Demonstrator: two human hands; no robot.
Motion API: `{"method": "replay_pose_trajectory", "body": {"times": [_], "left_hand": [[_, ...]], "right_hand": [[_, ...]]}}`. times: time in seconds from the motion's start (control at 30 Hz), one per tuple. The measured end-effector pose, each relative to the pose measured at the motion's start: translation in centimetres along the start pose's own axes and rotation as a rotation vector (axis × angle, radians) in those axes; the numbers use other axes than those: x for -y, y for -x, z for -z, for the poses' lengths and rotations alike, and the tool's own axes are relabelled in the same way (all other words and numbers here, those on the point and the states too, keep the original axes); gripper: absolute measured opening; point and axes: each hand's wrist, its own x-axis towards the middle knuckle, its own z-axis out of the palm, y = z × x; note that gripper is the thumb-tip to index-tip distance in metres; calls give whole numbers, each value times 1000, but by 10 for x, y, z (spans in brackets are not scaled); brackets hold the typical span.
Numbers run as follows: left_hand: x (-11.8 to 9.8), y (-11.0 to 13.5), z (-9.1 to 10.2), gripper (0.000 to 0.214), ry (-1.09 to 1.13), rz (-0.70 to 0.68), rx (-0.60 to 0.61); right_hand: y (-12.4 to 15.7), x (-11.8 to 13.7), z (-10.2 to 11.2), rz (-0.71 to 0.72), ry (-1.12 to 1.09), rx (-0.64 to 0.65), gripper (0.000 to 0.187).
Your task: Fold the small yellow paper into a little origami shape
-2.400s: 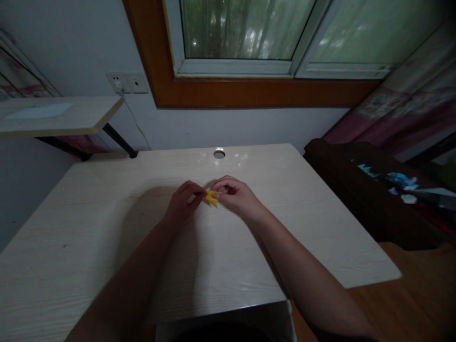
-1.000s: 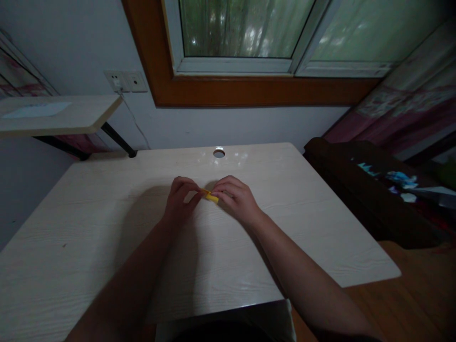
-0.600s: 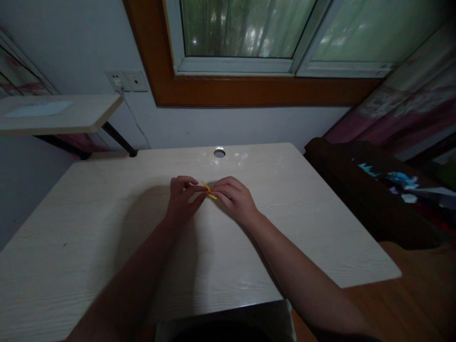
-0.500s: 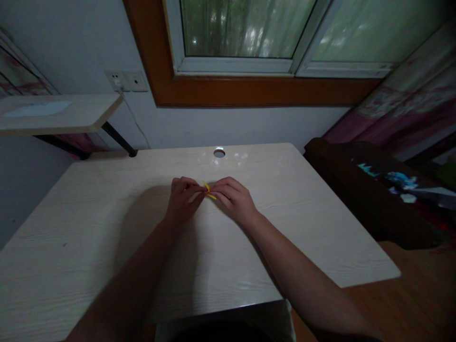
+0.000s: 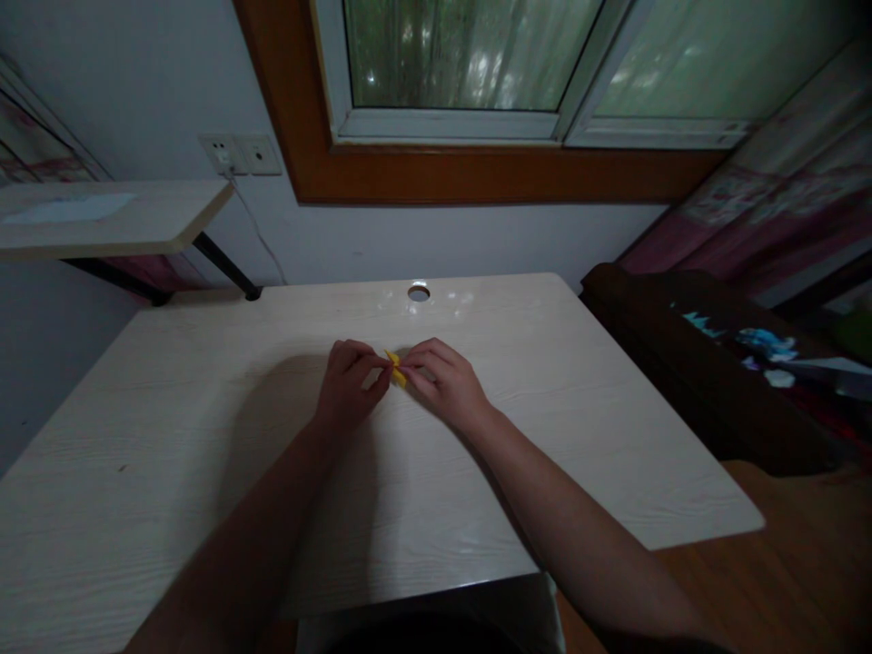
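A small yellow folded piece (image 5: 400, 378), apparently paper, is held between my two hands above the pale wood-grain desk (image 5: 579, 400). From the left, my left hand (image 5: 350, 381) pinches it between thumb and fingertips. My right hand (image 5: 442, 374) pinches the opposite side, its fingertips nearly meeting those of the left. One pointed end sticks out beyond the fingers and a wider part shows on the near side. The fingertips cover its middle, so the folds there cannot be made out.
A raised shelf (image 5: 197, 218) on black legs stands at the desk's back left, with a pale sheet (image 5: 74, 209) on it. A round cable hole (image 5: 419, 293) lies near the back edge. A dark brown piece of furniture (image 5: 681, 363) with bluish items stands at the right.
The yellow piece has turned slightly between my fingers, and more of its near part shows. Both hands have shifted a little to the left.
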Motion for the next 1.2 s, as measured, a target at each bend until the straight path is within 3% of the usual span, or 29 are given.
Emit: {"method": "replay_pose_trajectory", "body": {"times": [0.6, 0.8, 0.9, 1.07, 1.2], "left_hand": [[-3, 0, 1, 8, 7, -23, 6], [-2, 0, 5, 15, 191, 146, 21], [1, 2, 2, 29, 369, 230, 32], [4, 8, -7, 34, 699, 452, 64], [4, 9, -6, 26, 784, 548, 108]], "right_hand": [[-2, 2, 3, 138, 221, 11, 16], [-1, 0, 6, 155, 133, -29, 14], [-1, -2, 7, 140, 65, -47, 14], [-2, -4, 7, 89, -7, -50, 12], [-2, -5, 7, 99, -28, -31, 12]]}}
